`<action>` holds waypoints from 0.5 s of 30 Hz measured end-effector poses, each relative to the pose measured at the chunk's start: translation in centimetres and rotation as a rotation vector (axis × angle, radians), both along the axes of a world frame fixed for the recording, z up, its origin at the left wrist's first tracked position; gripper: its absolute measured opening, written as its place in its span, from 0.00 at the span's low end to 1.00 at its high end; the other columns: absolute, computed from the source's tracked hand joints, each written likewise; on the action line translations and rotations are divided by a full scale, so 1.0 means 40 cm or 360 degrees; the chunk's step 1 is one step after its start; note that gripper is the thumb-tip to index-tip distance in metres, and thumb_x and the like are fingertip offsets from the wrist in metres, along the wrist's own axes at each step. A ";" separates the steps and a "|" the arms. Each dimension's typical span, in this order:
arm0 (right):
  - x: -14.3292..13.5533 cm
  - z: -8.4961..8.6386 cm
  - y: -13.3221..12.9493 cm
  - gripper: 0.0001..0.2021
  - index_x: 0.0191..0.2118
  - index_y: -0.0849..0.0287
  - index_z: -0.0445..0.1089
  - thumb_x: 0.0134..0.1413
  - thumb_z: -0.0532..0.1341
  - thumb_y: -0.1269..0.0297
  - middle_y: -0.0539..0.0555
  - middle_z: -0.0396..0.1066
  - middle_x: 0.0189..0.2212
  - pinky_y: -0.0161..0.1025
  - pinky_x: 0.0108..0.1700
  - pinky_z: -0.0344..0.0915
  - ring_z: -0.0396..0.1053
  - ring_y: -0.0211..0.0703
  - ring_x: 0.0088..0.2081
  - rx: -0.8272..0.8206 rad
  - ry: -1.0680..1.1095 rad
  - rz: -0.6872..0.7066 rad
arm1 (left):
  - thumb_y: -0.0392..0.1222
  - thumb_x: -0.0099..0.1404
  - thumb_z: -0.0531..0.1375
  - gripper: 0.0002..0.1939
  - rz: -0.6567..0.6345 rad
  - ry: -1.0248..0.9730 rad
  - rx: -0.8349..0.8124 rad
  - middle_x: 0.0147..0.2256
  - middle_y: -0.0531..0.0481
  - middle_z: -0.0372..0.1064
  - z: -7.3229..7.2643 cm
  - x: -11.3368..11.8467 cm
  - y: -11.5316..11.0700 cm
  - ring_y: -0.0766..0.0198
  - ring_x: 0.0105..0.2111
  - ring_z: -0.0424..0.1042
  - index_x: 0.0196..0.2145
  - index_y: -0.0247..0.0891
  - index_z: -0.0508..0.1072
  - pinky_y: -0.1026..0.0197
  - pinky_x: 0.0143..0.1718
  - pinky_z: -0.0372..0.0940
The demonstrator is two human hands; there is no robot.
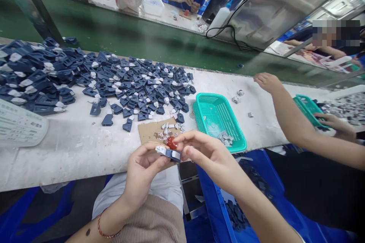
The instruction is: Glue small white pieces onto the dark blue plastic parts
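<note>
Between thumb and fingers, my left hand [142,172] pinches a dark blue plastic part [170,154] with light grey pieces on it. My right hand [207,153] is just to the right of this part, its thumb and index finger close together near the part's right end. Whether they grip anything there is too small to tell. Beyond the part lies a round red object [171,142] on a piece of brown cardboard [146,131], by the right fingertips. Small grey-white scraps [169,126] are scattered on the cardboard.
A large heap of blue parts [137,83] covers the back left of the white table [80,155]. To the right stands a green basket [218,112] with grey pieces. A co-worker's arm [296,121] reaches over the table at the right. A green belt [128,34] runs behind.
</note>
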State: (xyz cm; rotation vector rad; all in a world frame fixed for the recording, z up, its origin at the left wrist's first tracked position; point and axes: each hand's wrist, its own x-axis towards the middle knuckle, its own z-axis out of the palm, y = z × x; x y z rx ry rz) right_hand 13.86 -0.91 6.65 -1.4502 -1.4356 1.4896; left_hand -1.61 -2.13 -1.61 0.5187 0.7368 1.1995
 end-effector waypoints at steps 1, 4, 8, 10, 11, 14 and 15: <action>-0.002 -0.009 -0.003 0.14 0.42 0.58 0.71 0.60 0.60 0.52 0.52 0.71 0.34 0.34 0.36 0.68 0.69 0.37 0.33 -0.0016 0.0037 -0.0015 | 0.36 0.54 0.70 0.08 0.0005 -0.0002 -0.0015 0.33 0.52 0.78 0.003 0.001 0.001 0.64 0.34 0.78 0.33 0.39 0.76 0.65 0.37 0.73; -0.018 -0.039 -0.012 0.19 0.38 0.59 0.69 0.61 0.56 0.46 0.49 0.65 0.30 0.32 0.26 0.60 0.59 0.32 0.24 -0.0118 0.0153 -0.0074 | 0.37 0.53 0.70 0.09 0.0029 0.0030 -0.0027 0.32 0.52 0.78 0.007 0.003 0.001 0.64 0.32 0.78 0.32 0.38 0.76 0.64 0.36 0.73; -0.046 -0.069 -0.025 0.19 0.35 0.56 0.60 0.59 0.56 0.43 0.45 0.56 0.25 0.31 0.21 0.49 0.52 0.31 0.21 -0.0272 0.0376 -0.0152 | 0.39 0.53 0.71 0.09 0.0006 0.0056 -0.0046 0.29 0.52 0.77 0.002 0.003 -0.003 0.67 0.25 0.73 0.32 0.38 0.76 0.66 0.27 0.71; -0.058 -0.076 -0.030 0.18 0.35 0.55 0.58 0.59 0.58 0.45 0.43 0.54 0.24 0.31 0.21 0.47 0.50 0.31 0.20 -0.0295 0.0444 -0.0177 | 0.40 0.53 0.70 0.09 -0.0012 0.0075 -0.0051 0.26 0.52 0.75 -0.004 0.004 -0.004 0.68 0.23 0.71 0.32 0.38 0.76 0.67 0.24 0.69; -0.063 -0.079 -0.031 0.17 0.34 0.55 0.57 0.59 0.58 0.46 0.43 0.54 0.24 0.31 0.21 0.47 0.50 0.31 0.20 -0.0286 0.0470 -0.0192 | 0.39 0.53 0.70 0.09 -0.0012 0.0089 -0.0048 0.25 0.53 0.74 -0.006 0.005 -0.005 0.69 0.23 0.70 0.31 0.38 0.76 0.68 0.24 0.69; -0.071 -0.085 -0.033 0.16 0.34 0.54 0.58 0.58 0.60 0.48 0.45 0.56 0.25 0.31 0.22 0.49 0.53 0.32 0.22 -0.0199 0.0537 -0.0225 | 0.39 0.52 0.71 0.09 0.0021 0.0115 -0.0033 0.23 0.55 0.72 -0.008 0.009 -0.005 0.71 0.21 0.68 0.31 0.37 0.76 0.71 0.22 0.66; -0.072 -0.087 -0.034 0.15 0.34 0.54 0.58 0.58 0.60 0.49 0.45 0.57 0.25 0.31 0.22 0.51 0.54 0.33 0.22 -0.0164 0.0548 -0.0237 | 0.39 0.52 0.71 0.09 0.0034 0.0116 -0.0042 0.23 0.54 0.73 -0.008 0.010 -0.005 0.71 0.21 0.68 0.31 0.37 0.76 0.72 0.22 0.66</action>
